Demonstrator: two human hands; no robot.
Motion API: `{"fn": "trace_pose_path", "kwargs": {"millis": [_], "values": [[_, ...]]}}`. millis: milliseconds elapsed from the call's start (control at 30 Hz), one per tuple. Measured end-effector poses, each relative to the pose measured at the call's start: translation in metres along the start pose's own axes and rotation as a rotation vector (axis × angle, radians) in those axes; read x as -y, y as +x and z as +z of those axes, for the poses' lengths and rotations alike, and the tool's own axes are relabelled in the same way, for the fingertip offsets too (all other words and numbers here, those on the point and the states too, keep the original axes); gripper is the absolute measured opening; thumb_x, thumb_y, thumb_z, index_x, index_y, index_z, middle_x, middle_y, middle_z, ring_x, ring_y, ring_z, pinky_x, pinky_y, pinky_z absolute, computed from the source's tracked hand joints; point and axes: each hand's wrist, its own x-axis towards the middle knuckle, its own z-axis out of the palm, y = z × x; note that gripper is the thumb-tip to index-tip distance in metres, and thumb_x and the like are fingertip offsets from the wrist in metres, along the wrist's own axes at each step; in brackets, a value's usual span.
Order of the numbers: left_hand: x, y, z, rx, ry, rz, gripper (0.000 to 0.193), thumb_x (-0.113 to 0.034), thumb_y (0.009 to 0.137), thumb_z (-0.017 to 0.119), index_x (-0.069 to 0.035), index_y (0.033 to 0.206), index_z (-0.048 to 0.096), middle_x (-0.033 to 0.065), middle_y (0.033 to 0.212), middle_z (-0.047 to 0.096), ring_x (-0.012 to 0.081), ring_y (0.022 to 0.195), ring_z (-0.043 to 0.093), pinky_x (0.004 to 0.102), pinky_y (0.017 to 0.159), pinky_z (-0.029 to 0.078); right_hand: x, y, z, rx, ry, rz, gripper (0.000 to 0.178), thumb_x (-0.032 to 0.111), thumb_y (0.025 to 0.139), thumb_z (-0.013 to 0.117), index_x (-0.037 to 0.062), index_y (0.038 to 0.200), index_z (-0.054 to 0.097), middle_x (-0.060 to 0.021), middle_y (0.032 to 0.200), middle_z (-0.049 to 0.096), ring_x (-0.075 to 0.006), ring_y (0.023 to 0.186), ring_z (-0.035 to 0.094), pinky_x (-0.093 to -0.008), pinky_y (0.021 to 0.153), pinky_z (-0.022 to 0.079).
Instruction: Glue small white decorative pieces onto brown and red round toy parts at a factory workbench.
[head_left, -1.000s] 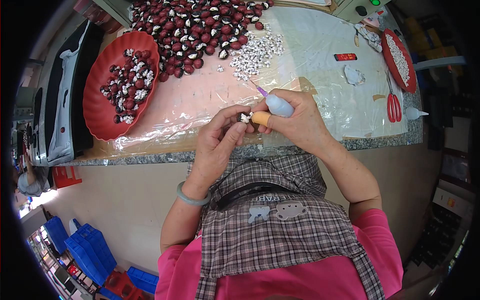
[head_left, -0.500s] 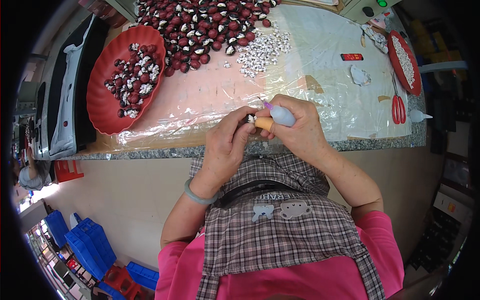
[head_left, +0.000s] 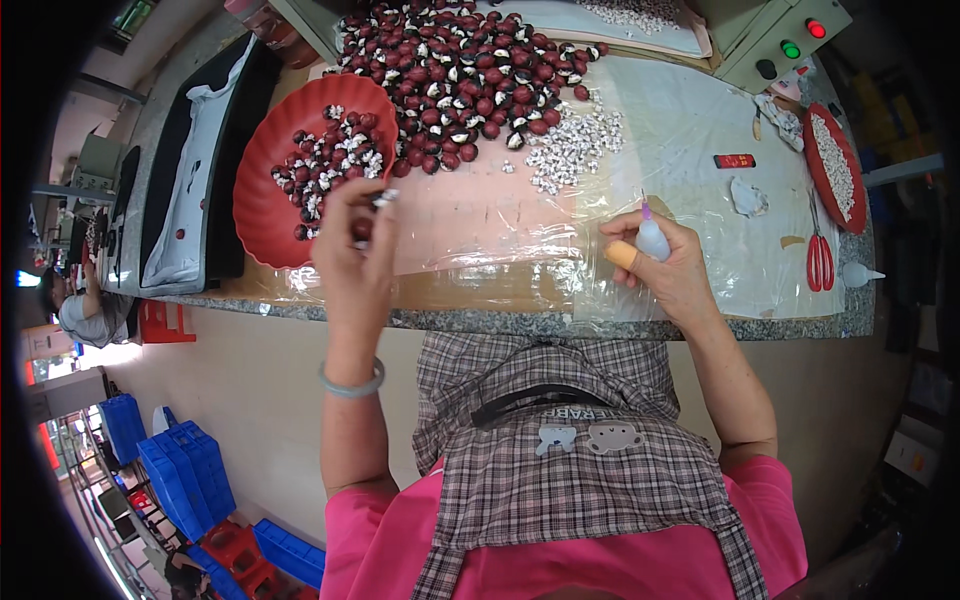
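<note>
My left hand (head_left: 350,255) is closed around a small dark red ball (head_left: 362,228) with a white piece on it, at the near right rim of a red scalloped bowl (head_left: 262,205). Inside that bowl lie several dark red balls topped with white pieces (head_left: 330,160). Over the plastic-covered table my right hand (head_left: 680,270) grips a small translucent squeeze bottle (head_left: 652,241) with a purple tip pointing up and away. A tan finger cot (head_left: 621,255) covers the thumb of that hand.
A heap of dark red and black balls (head_left: 470,80) lies at the back, beside scattered white pieces (head_left: 575,145). On the right are a red dish (head_left: 850,190) of white bits, red-handled scissors (head_left: 820,262) and another squeeze bottle (head_left: 858,275). A black tray (head_left: 225,190) stands far left.
My hands have parted. The left moved leftward to the red bowl with the ball and white piece; the right moved rightward, still holding the bottle. The head view has shifted slightly.
</note>
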Motion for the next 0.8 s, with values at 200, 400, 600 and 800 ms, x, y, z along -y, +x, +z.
{"fn": "trace_pose_path", "kwargs": {"millis": [200,400,600,800], "values": [[0.022,0.034,-0.016,-0.008,0.769,0.432,0.024,0.0,0.08,0.062,-0.006,0.104,0.064,0.0062,0.118,0.062,0.0322,0.113,0.051,0.046,0.092,0.038,-0.006,-0.006,-0.007,0.003,-0.016,0.001,0.016,0.006,0.089,0.066,0.002,0.105,0.066,-0.0014,0.086,0.064,-0.0048,0.065,0.058,-0.0176,0.055,0.046],[0.0,0.043,0.055,0.068,0.459,0.597,0.02,0.0,0.078,0.06,-0.007,0.095,0.066,0.0062,0.109,0.065,0.0273,0.101,0.056,0.0399,0.085,0.044,-0.007,-0.009,-0.007,-0.02,-0.009,0.006,0.015,0.005,0.088,0.066,0.0025,0.103,0.067,-0.0012,0.084,0.064,-0.0049,0.064,0.058,-0.0177,0.055,0.045],[-0.002,0.055,0.105,0.196,0.444,0.527,0.014,-0.006,0.079,0.065,-0.006,0.092,0.062,0.008,0.089,0.061,0.0279,0.085,0.058,0.038,0.074,0.047,-0.005,-0.011,-0.005,-0.014,-0.011,-0.027,0.015,0.004,0.087,0.068,0.0024,0.101,0.068,-0.001,0.085,0.065,-0.005,0.063,0.057,-0.0178,0.054,0.045],[-0.008,0.056,0.112,0.206,0.473,0.511,0.017,-0.006,0.079,0.067,-0.005,0.095,0.06,0.0103,0.09,0.06,0.0288,0.084,0.06,0.0375,0.074,0.049,-0.01,-0.013,-0.013,0.0,-0.041,-0.078,0.021,0.004,0.087,0.067,0.0031,0.107,0.063,-0.002,0.092,0.063,-0.0053,0.07,0.056,-0.0182,0.057,0.045]]}}
